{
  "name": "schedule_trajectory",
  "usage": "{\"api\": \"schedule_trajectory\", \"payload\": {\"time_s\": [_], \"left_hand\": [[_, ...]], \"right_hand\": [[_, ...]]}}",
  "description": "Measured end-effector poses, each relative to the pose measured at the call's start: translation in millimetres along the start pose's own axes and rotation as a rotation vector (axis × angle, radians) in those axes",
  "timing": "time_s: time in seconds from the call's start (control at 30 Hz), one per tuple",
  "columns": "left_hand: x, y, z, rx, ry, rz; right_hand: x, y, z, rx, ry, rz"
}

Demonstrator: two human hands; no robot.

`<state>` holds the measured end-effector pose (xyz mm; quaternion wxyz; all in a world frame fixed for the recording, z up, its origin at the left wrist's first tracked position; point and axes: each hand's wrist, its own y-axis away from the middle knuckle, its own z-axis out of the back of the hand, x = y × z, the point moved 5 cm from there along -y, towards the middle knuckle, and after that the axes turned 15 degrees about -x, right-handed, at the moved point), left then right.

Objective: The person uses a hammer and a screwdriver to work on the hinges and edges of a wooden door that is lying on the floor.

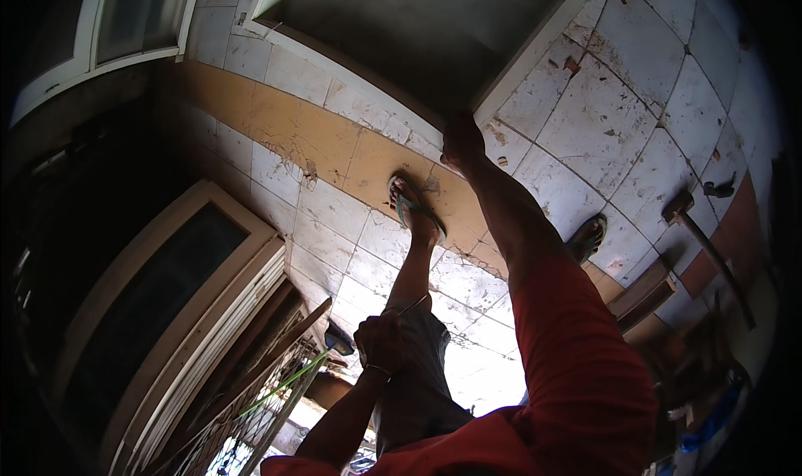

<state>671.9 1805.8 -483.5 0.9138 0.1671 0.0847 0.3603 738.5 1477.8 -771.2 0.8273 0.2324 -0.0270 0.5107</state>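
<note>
My right hand [462, 144] is closed on the lower corner of a white-framed panel [535, 50] with a dark, glass-like pane. The panel stands in front of me at the top of the view. Down near my left leg, my left hand [380, 342] is closed in a fist. A thin rod [415, 303] sticks out of that fist; its other end is hidden in the fingers, and I cannot make out the kind of tool.
Dirty white tiles [601, 117] and a yellow strip [334, 150] cover the floor. At left stand stacked framed panels [230, 213], beside a green stick [288, 382] and metal grating. A long-handled hammer [710, 255] lies at right. Another framed window [138, 25] is at upper left.
</note>
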Motion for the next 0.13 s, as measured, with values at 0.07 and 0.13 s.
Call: {"api": "schedule_trajectory", "payload": {"time_s": [0.07, 0.13], "left_hand": [[4.1, 10.2, -15.6, -0.035, 0.006, 0.017], [-5.8, 6.6, -13.2, -0.037, -0.011, 0.000]], "right_hand": [[-30.3, 37.0, -1.7, -0.129, 0.016, -0.111], [-54.0, 60.2, 7.7, -0.222, 0.007, -0.174]]}}
